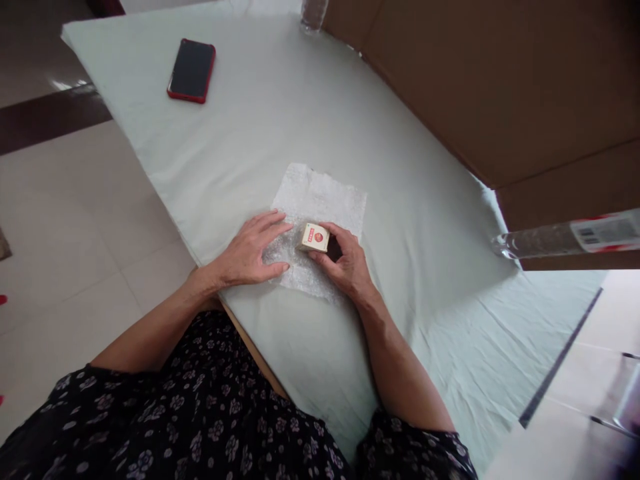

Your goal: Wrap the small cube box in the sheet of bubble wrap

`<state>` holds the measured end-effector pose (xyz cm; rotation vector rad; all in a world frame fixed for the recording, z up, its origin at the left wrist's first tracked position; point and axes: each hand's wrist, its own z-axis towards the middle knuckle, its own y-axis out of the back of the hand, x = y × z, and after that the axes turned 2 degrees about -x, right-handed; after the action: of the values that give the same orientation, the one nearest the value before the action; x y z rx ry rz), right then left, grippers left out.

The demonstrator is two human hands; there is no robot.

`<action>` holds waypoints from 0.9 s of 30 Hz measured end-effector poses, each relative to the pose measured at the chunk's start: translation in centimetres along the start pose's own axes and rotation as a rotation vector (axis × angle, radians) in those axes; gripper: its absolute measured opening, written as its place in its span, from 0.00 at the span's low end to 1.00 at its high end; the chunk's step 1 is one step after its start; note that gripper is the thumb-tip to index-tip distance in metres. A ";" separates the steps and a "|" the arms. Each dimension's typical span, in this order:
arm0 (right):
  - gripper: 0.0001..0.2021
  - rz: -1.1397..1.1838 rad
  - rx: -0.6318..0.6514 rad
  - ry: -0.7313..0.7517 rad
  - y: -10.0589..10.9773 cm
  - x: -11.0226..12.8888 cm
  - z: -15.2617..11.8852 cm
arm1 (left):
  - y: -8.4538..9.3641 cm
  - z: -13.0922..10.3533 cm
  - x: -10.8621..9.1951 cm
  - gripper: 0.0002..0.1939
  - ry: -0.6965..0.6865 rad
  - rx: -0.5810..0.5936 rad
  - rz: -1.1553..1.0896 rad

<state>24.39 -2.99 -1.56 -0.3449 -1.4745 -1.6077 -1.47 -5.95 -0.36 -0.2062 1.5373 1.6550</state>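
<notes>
A small cream box (315, 237) with a red label stands on a sheet of bubble wrap (320, 193), which lies flat on the pale green cloth. My right hand (347, 260) grips the box from the right, thumb at its near side and fingers at its far side. On the left, my left hand (253, 250) rests on the edge of the bubble wrap with fingers apart, holding nothing. A gap separates its fingertips from the box.
At the back left of the cloth-covered table (250, 93) lies a phone (192, 71) in a red case. A large brown cardboard panel (500, 87) rises at the right, with clear plastic bottles (545, 242) at its edge.
</notes>
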 end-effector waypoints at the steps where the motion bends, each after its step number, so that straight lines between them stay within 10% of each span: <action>1: 0.25 -0.003 0.002 -0.005 0.0 0.0 0.0 | 0.3 -0.3 -0.3 0.35 -0.005 0.008 -0.003; 12: 0.26 0.005 -0.012 0.013 -0.2 -0.2 0.0 | 1.6 -2.3 -4.1 0.17 -0.160 0.134 0.288; 27: 0.27 0.011 0.034 -0.005 0.2 0.1 0.1 | -0.8 -1.3 -4.1 0.10 -0.208 -0.087 0.259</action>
<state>24.44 -2.96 -1.31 -0.3370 -1.4997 -1.5724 1.09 -9.06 1.30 0.1223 1.3803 1.8820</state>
